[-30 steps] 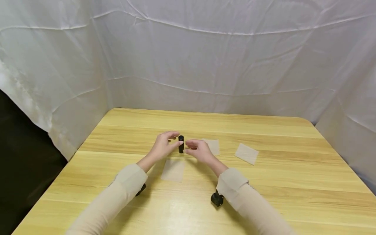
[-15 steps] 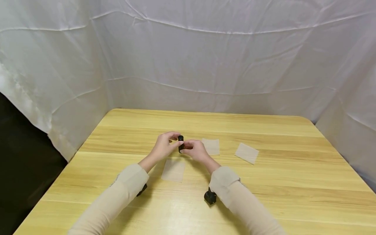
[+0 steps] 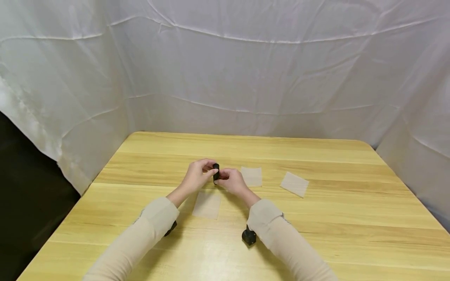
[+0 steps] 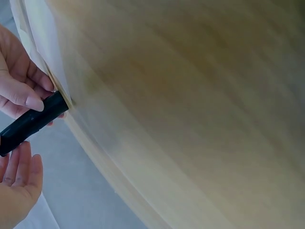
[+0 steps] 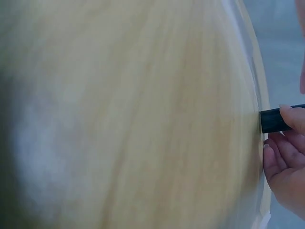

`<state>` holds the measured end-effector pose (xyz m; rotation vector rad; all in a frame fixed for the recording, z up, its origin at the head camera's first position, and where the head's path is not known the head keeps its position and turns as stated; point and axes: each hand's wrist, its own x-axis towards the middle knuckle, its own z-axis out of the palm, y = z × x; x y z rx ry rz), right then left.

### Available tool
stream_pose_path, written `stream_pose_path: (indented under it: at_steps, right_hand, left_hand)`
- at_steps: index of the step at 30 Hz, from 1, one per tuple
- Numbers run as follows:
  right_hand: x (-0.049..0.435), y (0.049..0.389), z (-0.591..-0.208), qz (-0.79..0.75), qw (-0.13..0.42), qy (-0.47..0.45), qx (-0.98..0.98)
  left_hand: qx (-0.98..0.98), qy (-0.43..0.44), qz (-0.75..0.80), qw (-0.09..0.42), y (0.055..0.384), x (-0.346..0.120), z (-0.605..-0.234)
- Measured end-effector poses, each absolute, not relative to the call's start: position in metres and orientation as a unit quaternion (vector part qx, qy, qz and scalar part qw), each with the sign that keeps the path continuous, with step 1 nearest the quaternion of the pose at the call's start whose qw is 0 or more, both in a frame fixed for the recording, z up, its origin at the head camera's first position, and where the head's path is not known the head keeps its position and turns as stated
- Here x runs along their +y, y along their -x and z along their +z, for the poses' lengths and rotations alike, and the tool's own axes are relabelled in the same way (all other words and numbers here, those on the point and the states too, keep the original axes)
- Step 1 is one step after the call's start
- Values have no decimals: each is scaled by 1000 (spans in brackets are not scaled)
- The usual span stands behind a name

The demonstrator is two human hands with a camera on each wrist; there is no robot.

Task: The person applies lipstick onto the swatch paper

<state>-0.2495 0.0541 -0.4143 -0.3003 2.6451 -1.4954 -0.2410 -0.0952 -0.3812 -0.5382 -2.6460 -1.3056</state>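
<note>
A small black cylindrical tube stands roughly upright between both hands, above the middle of the table. My left hand grips its upper part between thumb and fingers from the left. From the right, my right hand pinches the lower part. In the left wrist view, the right thumb lies across the black tube near one end, while the left hand is at the other end. The right wrist view shows the tube's lower end sticking out past the right thumb and curled fingers.
Pale, thin square sheets lie on the wooden table: a near sheet, another sheet right of the hands, and a tilted sheet farther right. Black devices sit under the wrists. White cloth hangs behind the table.
My right hand has moved left from just beside the tube and now pinches its lower part. The left hand keeps its hold with little movement.
</note>
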Motion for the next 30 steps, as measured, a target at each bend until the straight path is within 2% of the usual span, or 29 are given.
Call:
stream_pose_path:
  at_steps: [11,30]
  right_hand:
    - [61,246,-409,-506,60,107,854]
    - [100,229,-392,-448,57,170,876]
  left_hand:
    - [-864,175,-465,76,236,-98,-378]
    - [-841,187,-507,36,223,-100,-381]
